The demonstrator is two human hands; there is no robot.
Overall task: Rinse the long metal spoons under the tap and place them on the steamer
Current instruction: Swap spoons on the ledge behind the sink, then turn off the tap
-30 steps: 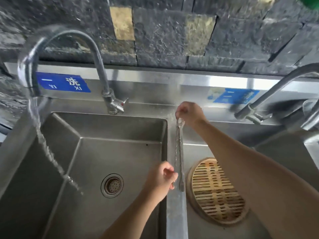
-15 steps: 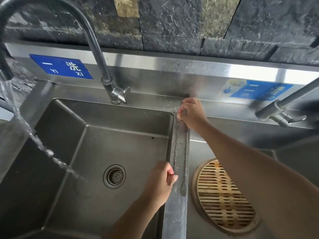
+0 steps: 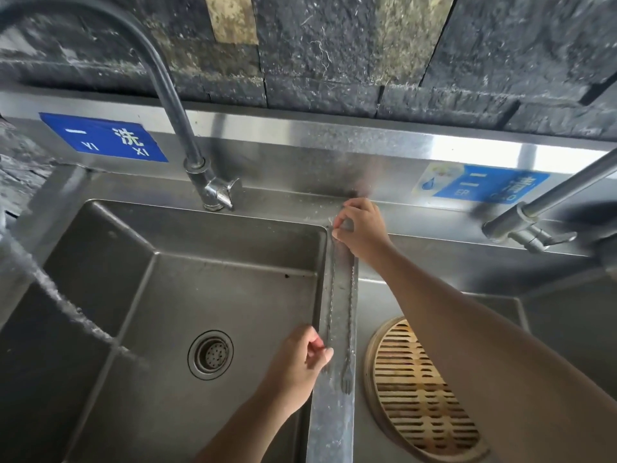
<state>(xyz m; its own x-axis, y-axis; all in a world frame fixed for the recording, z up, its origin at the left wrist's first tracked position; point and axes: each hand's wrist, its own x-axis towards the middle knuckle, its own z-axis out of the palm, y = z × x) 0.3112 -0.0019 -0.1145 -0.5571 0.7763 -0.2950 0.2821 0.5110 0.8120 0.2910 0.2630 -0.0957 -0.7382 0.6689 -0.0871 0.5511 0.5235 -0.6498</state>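
Two long twisted metal spoons lie lengthwise on the steel divider [image 3: 334, 426] between the two basins. The left spoon [image 3: 330, 295] runs along the divider's left edge. The right spoon [image 3: 350, 315] lies a little apart from it, its forked end near me. My right hand [image 3: 362, 230] pinches the far end of the spoons at the back of the divider. My left hand [image 3: 298, 367] pinches the near end of the left spoon. The round bamboo steamer [image 3: 422, 392] sits in the right basin, just right of the divider. The tap [image 3: 173, 105] arches left, its water [image 3: 50, 295] falling into the left basin.
The left basin [image 3: 233, 269] is deep, with a round drain [image 3: 210, 355] in its floor. A second tap [image 3: 534, 222] reaches in from the right over the right basin. Blue labels are stuck on the steel backsplash [image 3: 300, 152] below a dark stone wall.
The spoons were held close together just over the divider. They now lie apart on it, and my right hand has stayed at their far end. The view has tilted down.
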